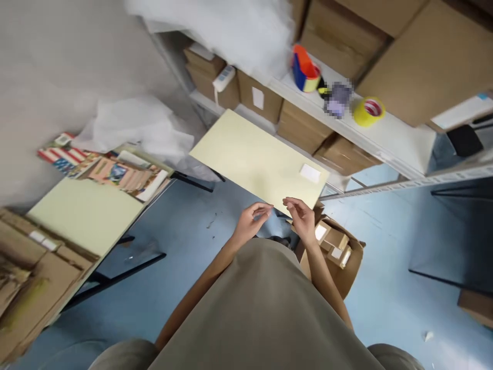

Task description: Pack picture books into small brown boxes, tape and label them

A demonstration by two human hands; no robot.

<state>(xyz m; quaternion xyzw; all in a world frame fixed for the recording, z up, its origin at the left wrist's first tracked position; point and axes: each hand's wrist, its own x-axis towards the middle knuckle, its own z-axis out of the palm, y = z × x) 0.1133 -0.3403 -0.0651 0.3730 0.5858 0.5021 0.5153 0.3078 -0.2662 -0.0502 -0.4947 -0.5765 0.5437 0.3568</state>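
Pale yellow and flat, the small table with a smooth top (246,149) is right in front of you. Your left hand (254,221) is at its near edge, with the fingers bent and the tips very close to the thumb. You cannot tell if those tips touch each other. Your right hand (302,220) is just beside it, near the table's right end. Its fingers are bent too, close to the thumb, and you cannot tell if they are apart or together. The two hands are apart from each other.

On the table's right part lies a small white paper label (310,173). Below your right hand, by your right arm, is an open brown cardboard box (351,275) with small boxes (336,239) inside.

Behind the table is a long white shelf (404,141). On it you see a fat yellow roll of tape (365,114), a red and blue tape holder (301,72) and big brown cardboard boxes (431,61). More brown boxes sit under it.

To your left is another pale yellow table (90,208). It holds a pile of bright printed packs (117,174) and flat brown cardboard (42,277). The floor (192,231) is blue
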